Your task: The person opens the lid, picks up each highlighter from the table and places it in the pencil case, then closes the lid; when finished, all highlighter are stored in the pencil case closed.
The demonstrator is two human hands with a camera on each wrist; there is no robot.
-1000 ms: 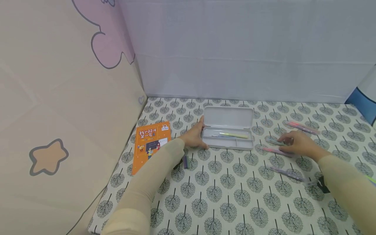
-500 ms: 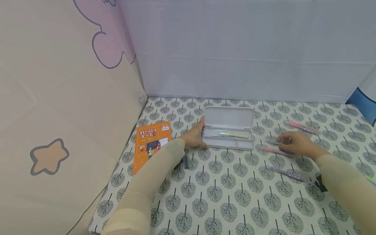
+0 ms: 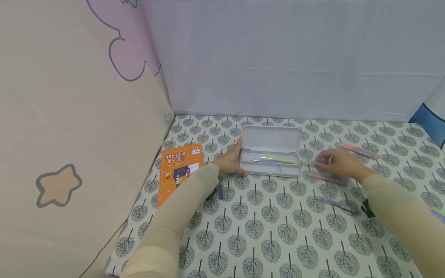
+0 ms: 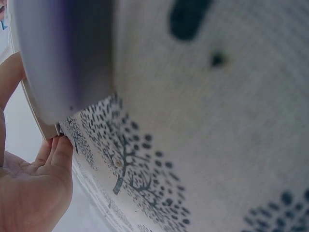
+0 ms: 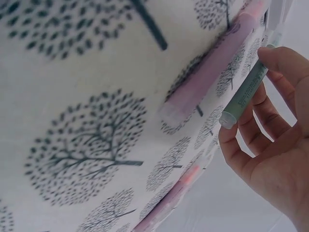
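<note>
An open white pencil case (image 3: 262,168) lies on the table, lid folded back. My left hand (image 3: 229,160) rests against its left end, thumb and fingers spread along the edge. Inside the case are a yellow pen (image 3: 283,160) and a bluish one, in the long rear compartment. My right hand (image 3: 338,164) pinches a green marker pen (image 5: 247,92) between thumb and fingers, its far end pointing at the case's right side. Below that hand lies a pink-and-purple marker (image 3: 328,179), seen larger in the right wrist view.
Another pink marker pair (image 3: 359,151) lies at the back right, and a purple pen (image 3: 338,205) nearer the front. An orange booklet (image 3: 179,173) sits at left. Beside the left forearm is a small purple-and-green block (image 3: 221,191). A green-and-purple item (image 3: 439,214) shows at the right edge.
My right hand has lifted the green marker and moved it left and slightly back, toward the pencil case. The left hand and the case stay as they were.
</note>
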